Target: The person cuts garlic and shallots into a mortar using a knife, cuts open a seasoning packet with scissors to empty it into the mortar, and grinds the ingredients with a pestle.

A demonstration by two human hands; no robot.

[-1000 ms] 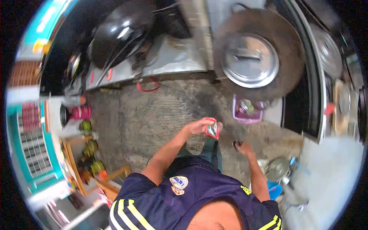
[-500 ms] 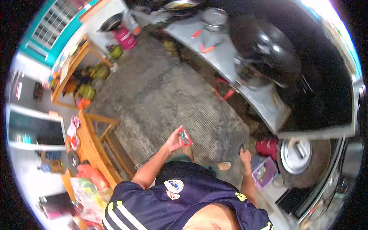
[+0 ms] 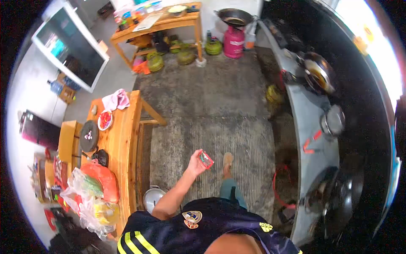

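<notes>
My left hand (image 3: 196,164) is held out over the floor in front of me, its fingers closed on a small red-edged packet (image 3: 206,160) with a dark, greenish middle. The print on the packet is too small to read. My right hand is out of view. Beneath the packet lies the grey ribbed floor (image 3: 186,139), and one foot (image 3: 228,160) shows just to its right.
At left a wooden table (image 3: 134,114) bears a bowl of red pieces (image 3: 105,120), a dark round slab (image 3: 89,135), a pink cloth (image 3: 116,100) and plastic bags (image 3: 99,178). A counter (image 3: 315,169) with pans runs along the right. Gas cylinders (image 3: 233,42) stand behind.
My view has swung to the right, toward the back table, and a step has brought a foot forward. My right hand has left view. The packet stays in my left hand.
</notes>
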